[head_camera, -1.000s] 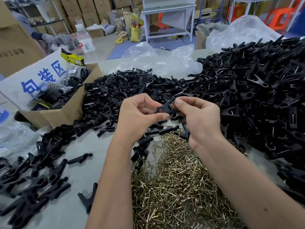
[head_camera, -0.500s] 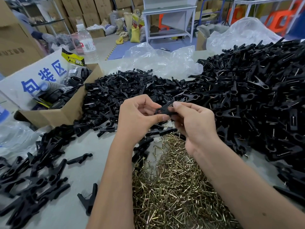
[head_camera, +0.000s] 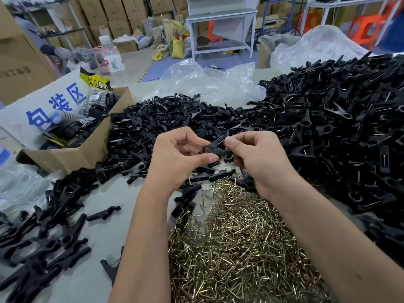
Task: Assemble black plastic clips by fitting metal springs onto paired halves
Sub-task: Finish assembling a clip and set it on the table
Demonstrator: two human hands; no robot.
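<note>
The grey counter [head_camera: 91,193] carries everything, and the biggest thing on it is the great heap of assembled black plastic clips [head_camera: 332,132] banked up on the right, with a lower drift of loose black plastic clip halves [head_camera: 157,125] behind the hands and a glinting pile of bent brass-coloured wire springs [head_camera: 236,243] spread nearest the person. Above the springs, the left hand [head_camera: 177,158] and right hand [head_camera: 258,158] are drawn close together, both pinching one small black plastic clip [head_camera: 213,147] held in the air between them, thumb and fingertips closed on its opposite ends. Whether a spring is already seated on it I cannot tell. The clip looks light and stiff, its smooth plastic likely a little slippery, so a firm pinch on the flat tail ends seems wisest. The springs are probably springy, thin and prone to tangle, best lifted singly by one leg.
</note>
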